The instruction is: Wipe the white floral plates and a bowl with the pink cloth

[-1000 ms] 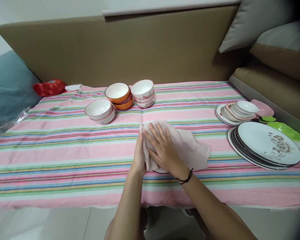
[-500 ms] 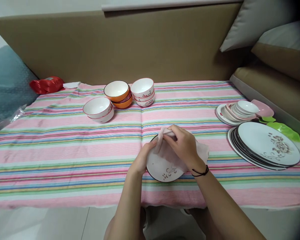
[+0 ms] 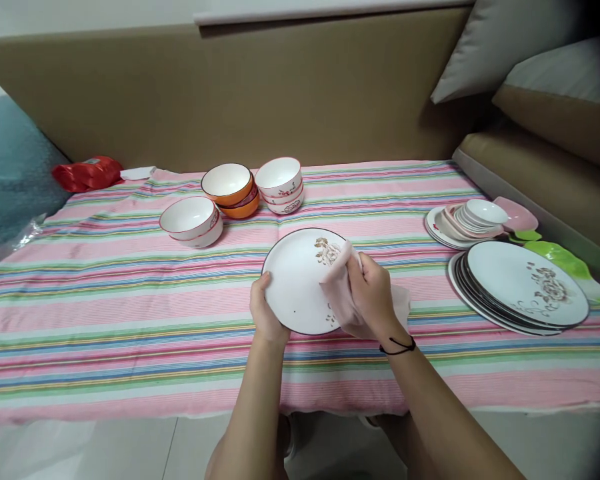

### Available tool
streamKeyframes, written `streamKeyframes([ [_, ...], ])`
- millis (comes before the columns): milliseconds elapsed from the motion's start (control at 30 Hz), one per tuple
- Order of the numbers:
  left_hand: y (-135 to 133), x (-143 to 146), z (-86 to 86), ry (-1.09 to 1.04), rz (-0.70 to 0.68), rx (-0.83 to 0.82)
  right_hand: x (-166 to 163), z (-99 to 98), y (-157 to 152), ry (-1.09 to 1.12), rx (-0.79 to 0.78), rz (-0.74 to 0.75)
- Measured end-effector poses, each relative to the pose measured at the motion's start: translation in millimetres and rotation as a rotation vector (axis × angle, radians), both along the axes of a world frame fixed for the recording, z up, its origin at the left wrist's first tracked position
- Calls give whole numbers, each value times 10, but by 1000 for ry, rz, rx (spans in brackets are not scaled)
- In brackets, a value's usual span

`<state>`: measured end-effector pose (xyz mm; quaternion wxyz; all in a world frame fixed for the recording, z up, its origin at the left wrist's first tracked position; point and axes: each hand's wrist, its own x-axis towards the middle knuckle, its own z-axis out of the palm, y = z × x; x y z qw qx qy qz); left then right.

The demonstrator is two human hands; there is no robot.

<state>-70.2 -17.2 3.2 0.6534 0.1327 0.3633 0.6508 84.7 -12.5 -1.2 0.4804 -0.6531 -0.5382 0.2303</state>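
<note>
A white plate (image 3: 295,283) with a dark rim and a brown flower print is held over the striped cloth, its face turned up toward me. My left hand (image 3: 269,313) grips its left edge, the thumb on top and the other fingers hidden beneath. Bunched in my right hand (image 3: 373,290) is a pale pink cloth (image 3: 339,287), which lies against the plate's right side and covers part of the print. One end of that cloth hangs out to the right of the hand.
White bowls (image 3: 190,217), orange bowls (image 3: 229,183) and more white bowls (image 3: 280,180) stand stacked at the back. On the right are a stack of large plates (image 3: 510,280), small dishes (image 3: 485,212) and a green leaf-shaped dish (image 3: 563,259). A red shiny bundle (image 3: 87,175) lies far left.
The plate has come up and tilted, showing more of its face. My left hand has shifted left along its edge. My right hand has moved the cloth to the plate's right side.
</note>
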Motion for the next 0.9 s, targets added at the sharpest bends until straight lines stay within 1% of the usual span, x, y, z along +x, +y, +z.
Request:
streamKeyframes([
  [100,6,81,-2,7,91,25,-76,-29,-23,57,-25,-39],
  [267,29,132,44,35,194,63,-306,-72,-144,220,-132,-64],
  [367,45,121,62,30,215,51,-449,-69,-226,341,-165,-21],
  [467,44,101,68,13,201,48,-452,-34,-235,382,-171,43],
  [533,33,85,75,-3,165,55,-358,-9,-193,339,-150,55],
  [633,13,52,96,-16,36,49,-139,9,-101,254,-76,49],
  [767,6,-31,116,-3,-166,-33,130,22,-33,176,-65,153],
  [900,42,-171,106,2,-350,-124,259,74,-53,146,-80,302],
])
